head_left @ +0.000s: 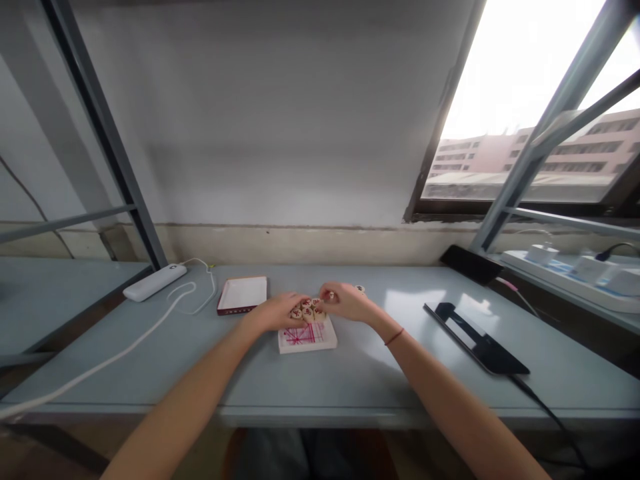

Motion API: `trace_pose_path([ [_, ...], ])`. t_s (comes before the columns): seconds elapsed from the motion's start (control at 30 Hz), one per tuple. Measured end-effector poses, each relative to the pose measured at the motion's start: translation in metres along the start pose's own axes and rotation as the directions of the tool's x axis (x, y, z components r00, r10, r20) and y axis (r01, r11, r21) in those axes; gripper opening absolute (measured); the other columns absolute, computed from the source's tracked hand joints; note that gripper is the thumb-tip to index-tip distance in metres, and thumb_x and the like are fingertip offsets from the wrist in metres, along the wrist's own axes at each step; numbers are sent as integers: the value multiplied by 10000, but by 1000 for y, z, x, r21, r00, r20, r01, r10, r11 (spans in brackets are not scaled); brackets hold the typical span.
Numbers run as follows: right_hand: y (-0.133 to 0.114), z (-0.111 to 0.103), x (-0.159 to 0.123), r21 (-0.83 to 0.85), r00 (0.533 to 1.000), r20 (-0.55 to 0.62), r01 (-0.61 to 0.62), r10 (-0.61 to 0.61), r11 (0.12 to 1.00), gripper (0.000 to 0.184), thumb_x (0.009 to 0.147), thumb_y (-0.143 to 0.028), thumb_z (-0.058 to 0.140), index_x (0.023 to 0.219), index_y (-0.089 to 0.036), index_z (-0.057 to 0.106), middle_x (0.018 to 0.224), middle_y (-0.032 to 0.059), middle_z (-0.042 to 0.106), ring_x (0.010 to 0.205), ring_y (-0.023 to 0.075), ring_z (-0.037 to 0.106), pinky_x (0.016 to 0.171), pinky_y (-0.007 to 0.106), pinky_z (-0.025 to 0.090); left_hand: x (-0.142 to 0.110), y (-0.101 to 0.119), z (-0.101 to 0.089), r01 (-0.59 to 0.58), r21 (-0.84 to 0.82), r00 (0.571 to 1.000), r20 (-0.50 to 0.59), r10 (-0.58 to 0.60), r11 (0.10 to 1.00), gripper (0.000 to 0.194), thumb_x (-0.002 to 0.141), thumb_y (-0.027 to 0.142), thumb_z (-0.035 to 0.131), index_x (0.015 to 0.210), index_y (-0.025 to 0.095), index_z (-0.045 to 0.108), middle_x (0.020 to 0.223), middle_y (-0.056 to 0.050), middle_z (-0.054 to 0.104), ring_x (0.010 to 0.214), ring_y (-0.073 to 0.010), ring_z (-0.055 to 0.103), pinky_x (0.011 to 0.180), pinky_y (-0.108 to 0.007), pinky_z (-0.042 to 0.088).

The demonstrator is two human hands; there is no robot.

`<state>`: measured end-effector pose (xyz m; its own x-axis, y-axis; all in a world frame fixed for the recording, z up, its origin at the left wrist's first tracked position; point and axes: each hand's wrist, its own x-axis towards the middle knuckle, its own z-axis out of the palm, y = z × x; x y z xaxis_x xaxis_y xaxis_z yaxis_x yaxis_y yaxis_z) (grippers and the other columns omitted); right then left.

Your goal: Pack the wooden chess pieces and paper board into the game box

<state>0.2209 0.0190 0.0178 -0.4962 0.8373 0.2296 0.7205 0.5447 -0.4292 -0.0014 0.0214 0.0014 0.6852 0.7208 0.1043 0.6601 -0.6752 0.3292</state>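
A shallow white box (309,339) with magenta print inside lies on the table, with several round xiangqi pieces (308,313) bearing dark red characters at its far end. My left hand (277,312) reaches over the box's left side, thumb and fingers curled around the pieces there. Above the far right corner, my right hand (347,301) pinches a small pale xiangqi piece (331,295) between thumb and fingers. Another piece (360,289) lies on the table just beyond that hand. The far edge of the box is partly hidden by my hands.
A box lid (243,293) with a dark red side lies left of the hands. Farther left are a white power bank (155,283) and its cable (145,347). A black device (475,339) with a cord lies on the right, before a power strip (575,277).
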Motion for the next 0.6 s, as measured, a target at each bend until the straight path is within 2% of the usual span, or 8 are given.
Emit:
trace_pose_path([
  [0.07, 8, -1, 2, -43, 991, -122, -58, 52, 997, 203, 798, -280, 459, 936, -205, 588, 925, 53, 614, 775, 166, 536, 650, 249, 375, 0, -1, 0, -1, -1, 1000, -3, 1, 1000, 558, 741, 389, 610, 1244, 214, 445, 1146, -81, 555, 1037, -223, 532, 867, -290, 411],
  [0.17, 19, 3, 5, -209, 980, -201, -34, -9, 977, 302, 760, -234, 493, 1044, -196, 587, 1093, 90, 592, 1000, 241, 482, 811, 321, 362, 1, -2, 0, -14, -9, 1000, -2, 14, 1000, 554, 744, 392, 606, 1243, 213, 446, 1156, -81, 554, 1040, -220, 533, 873, -290, 409],
  [0.3, 28, 13, 8, -319, 992, -112, 25, -64, 947, 414, 733, -279, 537, 1141, -213, 568, 1169, 86, 577, 1151, 284, 383, 922, 387, 293, 1, -4, -1, -7, -10, 1000, 5, 7, 1000, 573, 738, 393, 608, 1248, 190, 445, 1165, -92, 552, 1049, -226, 527, 883, -295, 407],
  [0.43, 36, 20, 11, -356, 998, -46, 20, -39, 934, 439, 759, -312, 517, 1189, -232, 548, 1115, 89, 610, 1128, 268, 416, 936, 387, 274, 1, -5, -1, 11, -15, 1000, 16, -11, 1000, 586, 742, 400, 599, 1265, 195, 432, 1182, -90, 538, 1068, -226, 515, 902, -293, 396],
  [0.6, 40, 20, 10, -380, 997, -27, 53, -68, 923, 400, 794, -364, 493, 1176, -261, 559, 1076, 84, 620, 1104, 257, 434, 925, 383, 272, 1, -5, 0, 26, -20, 999, 26, -25, 999, 595, 739, 406, 599, 1274, 208, 428, 1176, -87, 535, 1066, -231, 515, 902, -294, 395],
])
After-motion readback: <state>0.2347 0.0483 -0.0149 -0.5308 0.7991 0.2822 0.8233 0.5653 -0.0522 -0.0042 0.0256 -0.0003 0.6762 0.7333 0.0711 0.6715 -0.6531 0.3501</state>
